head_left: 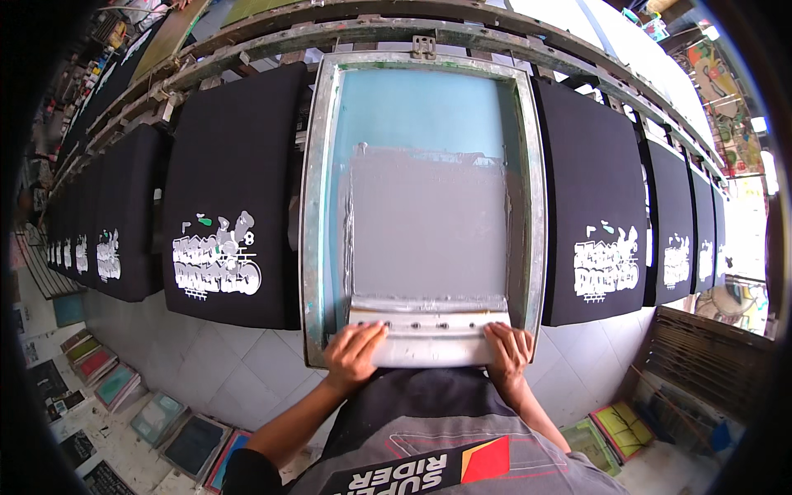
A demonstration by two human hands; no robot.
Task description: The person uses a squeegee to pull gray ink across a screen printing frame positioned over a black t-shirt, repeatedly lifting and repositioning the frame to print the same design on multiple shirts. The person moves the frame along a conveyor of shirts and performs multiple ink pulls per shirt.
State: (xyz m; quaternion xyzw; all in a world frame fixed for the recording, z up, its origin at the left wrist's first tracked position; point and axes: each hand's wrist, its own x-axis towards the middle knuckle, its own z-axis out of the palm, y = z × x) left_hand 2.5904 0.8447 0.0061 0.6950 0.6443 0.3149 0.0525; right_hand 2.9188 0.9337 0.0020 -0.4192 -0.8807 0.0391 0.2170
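A wide metal-handled squeegee (pixel 431 350) lies across the near end of a screen printing frame (pixel 313 206). My left hand (pixel 355 351) grips its left end and my right hand (pixel 508 346) its right end, fingers wrapped over the top edge. Grey ink (pixel 429 223) coats the middle of the blue-green mesh (pixel 421 103), with a thicker ridge along its far border and another line of ink just ahead of the squeegee blade. Whatever lies beneath the screen is hidden by the ink and mesh.
Black fabric panels with white and grey prints flank the screen, one at left (pixel 235 165) and one at right (pixel 590 181), with several more beyond. A metal rail (pixel 247 45) curves behind, meeting a hinge clamp (pixel 424 47). Stacked screens (pixel 194 445) stand on the floor at lower left.
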